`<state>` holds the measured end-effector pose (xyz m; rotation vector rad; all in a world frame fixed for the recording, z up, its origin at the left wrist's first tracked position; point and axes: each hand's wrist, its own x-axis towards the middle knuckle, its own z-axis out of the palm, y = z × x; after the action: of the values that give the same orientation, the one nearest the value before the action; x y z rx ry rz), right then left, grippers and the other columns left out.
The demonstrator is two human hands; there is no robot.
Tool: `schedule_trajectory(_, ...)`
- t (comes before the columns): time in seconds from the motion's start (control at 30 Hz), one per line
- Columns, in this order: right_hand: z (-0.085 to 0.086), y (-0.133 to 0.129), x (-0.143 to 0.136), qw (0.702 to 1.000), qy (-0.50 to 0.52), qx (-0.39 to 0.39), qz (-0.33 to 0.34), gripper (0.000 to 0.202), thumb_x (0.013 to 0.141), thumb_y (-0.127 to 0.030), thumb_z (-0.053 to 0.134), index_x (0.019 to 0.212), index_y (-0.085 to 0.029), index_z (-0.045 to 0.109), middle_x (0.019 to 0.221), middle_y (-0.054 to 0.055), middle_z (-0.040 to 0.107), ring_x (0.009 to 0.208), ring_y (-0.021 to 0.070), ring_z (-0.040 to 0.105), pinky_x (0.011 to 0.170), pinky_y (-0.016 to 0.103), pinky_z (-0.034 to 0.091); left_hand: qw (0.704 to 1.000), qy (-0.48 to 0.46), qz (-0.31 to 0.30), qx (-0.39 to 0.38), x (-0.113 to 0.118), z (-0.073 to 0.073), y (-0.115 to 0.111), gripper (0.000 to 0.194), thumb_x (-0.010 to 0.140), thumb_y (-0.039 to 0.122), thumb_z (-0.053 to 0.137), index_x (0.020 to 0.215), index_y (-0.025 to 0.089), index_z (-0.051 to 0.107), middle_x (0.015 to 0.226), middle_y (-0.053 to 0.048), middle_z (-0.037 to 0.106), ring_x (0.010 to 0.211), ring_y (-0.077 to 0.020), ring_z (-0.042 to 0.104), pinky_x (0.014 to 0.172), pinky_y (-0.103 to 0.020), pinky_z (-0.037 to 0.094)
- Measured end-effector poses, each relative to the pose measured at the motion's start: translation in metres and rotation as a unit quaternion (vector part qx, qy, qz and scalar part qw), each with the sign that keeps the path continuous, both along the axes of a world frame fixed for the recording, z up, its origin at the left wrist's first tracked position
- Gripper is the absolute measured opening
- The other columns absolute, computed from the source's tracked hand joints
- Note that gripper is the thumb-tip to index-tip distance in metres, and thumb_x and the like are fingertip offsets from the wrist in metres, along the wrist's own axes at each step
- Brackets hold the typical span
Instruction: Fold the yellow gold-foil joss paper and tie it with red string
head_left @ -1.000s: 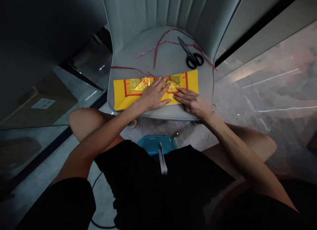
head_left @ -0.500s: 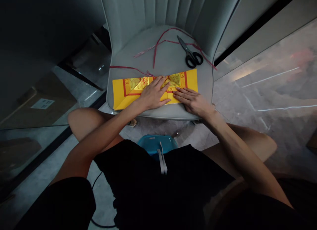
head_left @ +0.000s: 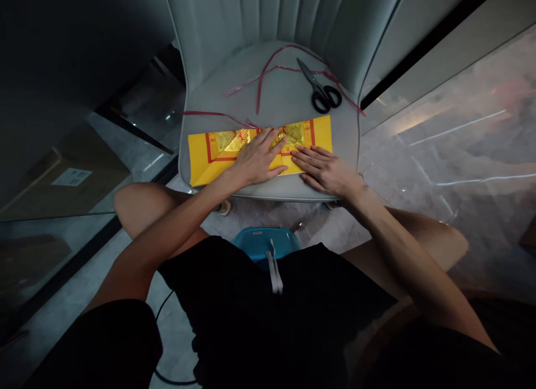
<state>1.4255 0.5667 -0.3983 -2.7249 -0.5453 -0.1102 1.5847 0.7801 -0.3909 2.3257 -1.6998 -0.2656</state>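
Note:
A folded yellow paper (head_left: 201, 154) with red borders and gold patterned panels lies across the front of a grey chair seat. My left hand (head_left: 260, 159) rests flat on its middle, fingers spread. Just to the right, my right hand (head_left: 324, 168) lies on the paper's lower right part with its fingers stretched out. Neither hand grips anything. Beyond the paper are black-handled scissors (head_left: 320, 90), blades slightly apart, and thin red ribbons (head_left: 259, 87). One ribbon end meets the paper's far edge near my left hand.
The grey chair (head_left: 268, 20) has its ribbed backrest at the far side. Below its front edge sits a blue plastic stool (head_left: 255, 241) between my legs. A cardboard box (head_left: 96, 160) shows behind glass at the left.
Both hands stay on the paper; the right fingers look slightly more spread. The chair and the things on it appear shifted slightly left in the view.

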Motion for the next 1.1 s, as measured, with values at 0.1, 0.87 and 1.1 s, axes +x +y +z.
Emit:
schedule_trajectory(0.1,-0.001,-0.002,0.001,1.000,0.007,0.011,-0.013,0.052,0.108,-0.031,0.043,0.158,-0.020,0.052,0.162,0.006,0.052,0.153,0.0262,0.047,0.128,0.054,0.041,1.000,-0.001,0.004,0.005,0.000,0.000,0.000,0.074,0.100,0.052,0.059,0.162,0.013,0.044,0.171,-0.022,0.039,0.161,-0.0395,0.031,0.132,-0.057,0.028)
schedule_trajectory(0.87,-0.030,0.085,-0.039,0.989,-0.011,-0.001,-0.147,0.075,0.110,-0.051,0.031,0.169,-0.005,0.027,0.172,0.021,0.032,0.164,0.0346,0.024,0.133,0.060,0.030,1.000,-0.014,0.005,0.001,0.002,-0.006,0.000,0.075,0.100,0.056,0.059,0.161,0.015,0.044,0.170,-0.024,0.039,0.161,-0.0401,0.033,0.132,-0.058,0.027)
schedule_trajectory(1.1,-0.028,0.071,-0.041,0.993,-0.011,0.011,-0.113,0.076,0.110,-0.054,0.033,0.171,-0.009,0.025,0.172,0.018,0.033,0.164,0.0325,0.024,0.133,0.058,0.030,1.000,-0.003,0.002,-0.001,0.003,-0.006,0.002,0.078,0.099,0.057,0.060,0.163,0.016,0.041,0.171,-0.023,0.037,0.161,-0.0414,0.031,0.132,-0.060,0.026)
